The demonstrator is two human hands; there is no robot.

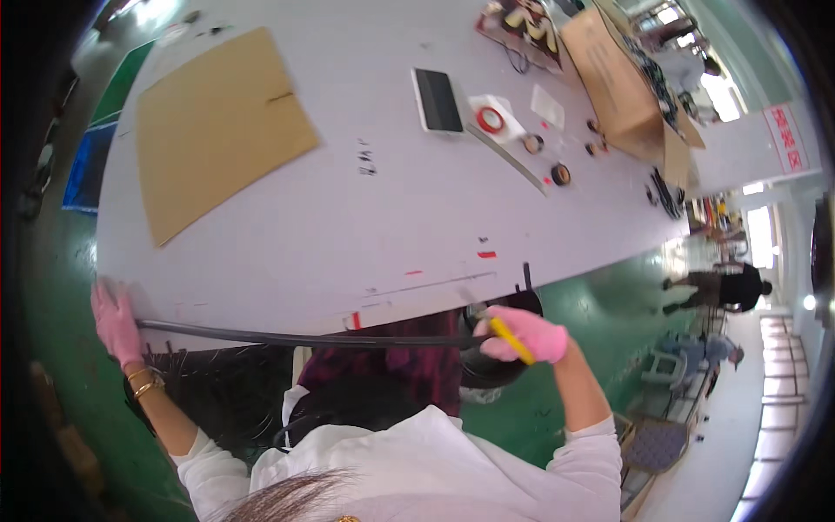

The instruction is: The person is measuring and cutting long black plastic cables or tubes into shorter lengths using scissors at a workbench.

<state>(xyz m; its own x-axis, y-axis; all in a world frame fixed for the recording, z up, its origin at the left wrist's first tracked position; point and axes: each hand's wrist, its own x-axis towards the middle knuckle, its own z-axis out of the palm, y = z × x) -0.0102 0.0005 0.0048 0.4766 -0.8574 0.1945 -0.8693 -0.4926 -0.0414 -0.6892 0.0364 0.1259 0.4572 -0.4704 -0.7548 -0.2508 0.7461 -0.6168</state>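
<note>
At far left, a blue plastic bin (90, 167) is seen beside the white bench (365, 226). Close by, at the bench's left edge, the pink-gloved left hand (117, 326) is placed with its fingers extended; whether the tube beside it is gripped by the thumb cannot be told. Above, a large brown cardboard sheet (222, 135) is laid flat on the bench.

And across the front, a long, thin black tube (304, 339) is stretched from the left hand to the right, carried along the bench's near edge and then out past it, over the lap. Further back, a white-framed tablet with a dark screen (439, 101) is set down, followed by a red ring of tape (490, 119) and a narrow grey strip (509, 159), slanted.

Here at the tube's right end, a yellow-handled tool (511, 340) is clasped in the pink-gloved right hand (526, 334), fingers curled; its tip is blurred. Beyond, a small black roll (560, 175) is passed, and an open brown cardboard carton (613, 87) is reached.
</note>
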